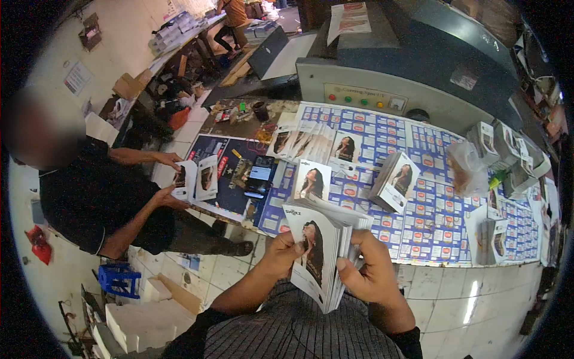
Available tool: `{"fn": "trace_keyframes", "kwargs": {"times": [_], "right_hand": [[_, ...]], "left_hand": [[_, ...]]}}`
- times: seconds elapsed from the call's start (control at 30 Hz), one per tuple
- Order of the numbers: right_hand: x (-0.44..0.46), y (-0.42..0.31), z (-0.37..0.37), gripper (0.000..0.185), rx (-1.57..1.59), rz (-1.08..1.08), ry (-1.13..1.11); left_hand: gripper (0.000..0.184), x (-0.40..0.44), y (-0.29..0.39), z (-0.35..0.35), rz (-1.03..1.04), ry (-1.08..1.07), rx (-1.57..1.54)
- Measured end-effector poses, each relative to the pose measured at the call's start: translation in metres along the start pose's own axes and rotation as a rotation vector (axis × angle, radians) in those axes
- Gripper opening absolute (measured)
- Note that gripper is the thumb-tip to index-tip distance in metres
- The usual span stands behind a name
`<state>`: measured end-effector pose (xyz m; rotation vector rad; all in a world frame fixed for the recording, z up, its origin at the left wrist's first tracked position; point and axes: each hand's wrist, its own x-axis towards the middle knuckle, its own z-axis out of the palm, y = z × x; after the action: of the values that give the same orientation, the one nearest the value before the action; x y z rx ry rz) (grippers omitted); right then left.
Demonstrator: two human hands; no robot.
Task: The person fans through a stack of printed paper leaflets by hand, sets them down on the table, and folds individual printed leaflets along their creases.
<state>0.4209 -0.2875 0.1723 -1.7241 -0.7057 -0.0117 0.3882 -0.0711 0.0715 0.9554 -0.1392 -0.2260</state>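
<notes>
A thick stack of printed booklets (312, 254), a long-haired figure on its front sheet, stands tilted between my two hands above the table's front edge. My left hand (281, 254) grips its left side, thumb on the front sheet. Around the right side, my right hand (369, 266) is closed, its thumb against the sheet edges. Just behind the stack, another printed booklet (312, 179) lies on the blue patterned table cover (427, 209). Farther right is a thick bundle of booklets (396, 181). Overlapping booklets (304, 141) are spread at the back left of the cover.
At the left, a co-worker (78, 191) holds printed sheets (184, 179) over a dark board. A phone (260, 177) lies beside it. A plastic bag (468, 169) and more stacks (505, 143) are at the right. Behind the table stands a large machine (359, 90).
</notes>
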Motion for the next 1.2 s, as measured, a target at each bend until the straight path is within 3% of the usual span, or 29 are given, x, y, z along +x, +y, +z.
{"fn": "trace_keyframes", "kwargs": {"times": [0.07, 0.13, 0.2, 0.43, 0.53, 0.6, 0.67, 0.73, 0.8, 0.87, 0.93, 1.0, 1.07, 1.1, 1.13, 1.17, 1.2], "right_hand": [[-0.002, -0.001, -0.003, 0.034, 0.06, 0.095, -0.031], [-0.001, -0.003, -0.004, 0.034, 0.036, 0.081, -0.029], [0.002, -0.004, -0.004, 0.033, 0.017, 0.06, -0.026], [0.003, 0.0, -0.001, 0.033, 0.034, 0.1, -0.008], [0.002, 0.008, -0.002, 0.035, 0.035, 0.124, -0.014], [-0.007, 0.022, 0.0, 0.036, 0.037, 0.129, -0.004], [-0.019, 0.044, -0.005, 0.039, 0.17, 0.203, 0.086], [-0.026, 0.059, -0.007, 0.05, 0.312, 0.21, 0.069], [-0.029, 0.062, -0.008, 0.068, 0.25, 0.319, 0.138], [-0.024, 0.068, -0.003, 0.099, 0.321, 0.346, 0.459], [-0.002, 0.069, -0.009, 0.101, 0.383, 0.343, 0.662], [0.007, 0.076, -0.024, 0.097, 0.387, 0.376, 0.723], [0.008, 0.083, -0.033, 0.092, 0.38, 0.36, 0.837], [0.003, 0.089, -0.042, 0.091, 0.404, 0.387, 0.858], [-0.004, 0.094, -0.052, 0.09, 0.428, 0.413, 0.877], [-0.007, 0.094, -0.058, 0.087, 0.451, 0.376, 0.866], [-0.012, 0.098, -0.066, 0.086, 0.394, 0.402, 0.865]], "left_hand": [[0.048, 0.001, 0.005, 0.011, -0.079, 0.162, 0.077], [0.045, 0.002, 0.003, 0.014, -0.05, 0.163, 0.049], [0.036, 0.002, -0.003, 0.002, 0.034, -0.013, -0.012], [0.035, 0.003, 0.0, 0.001, 0.048, 0.029, 0.054], [0.034, 0.007, -0.002, -0.007, 0.017, -0.059, -0.04], [0.031, 0.004, -0.006, -0.008, -0.029, 0.024, 0.142], [0.027, 0.012, -0.012, -0.004, 0.077, -0.009, 0.263], [0.029, 0.018, -0.01, 0.002, -0.16, 0.065, 0.359], [0.032, 0.035, -0.019, 0.009, -0.141, 0.05, 0.384], [0.029, 0.061, -0.013, 0.019, -0.21, 0.042, 0.505], [0.027, 0.095, 0.002, 0.027, -0.222, -0.024, 0.626], [0.026, 0.133, 0.019, 0.023, -0.223, -0.207, 0.738], [0.025, 0.195, 0.016, -0.032, 0.179, -0.043, 0.853], [0.025, 0.242, 0.026, -0.078, 0.237, 0.036, 0.745], [0.035, 0.27, 0.047, -0.103, 0.128, 0.265, 0.862], [0.052, 0.297, 0.062, -0.131, 0.009, 0.469, 1.199], [0.069, 0.325, 0.049, -0.192, -0.042, 0.529, 1.395]]}}
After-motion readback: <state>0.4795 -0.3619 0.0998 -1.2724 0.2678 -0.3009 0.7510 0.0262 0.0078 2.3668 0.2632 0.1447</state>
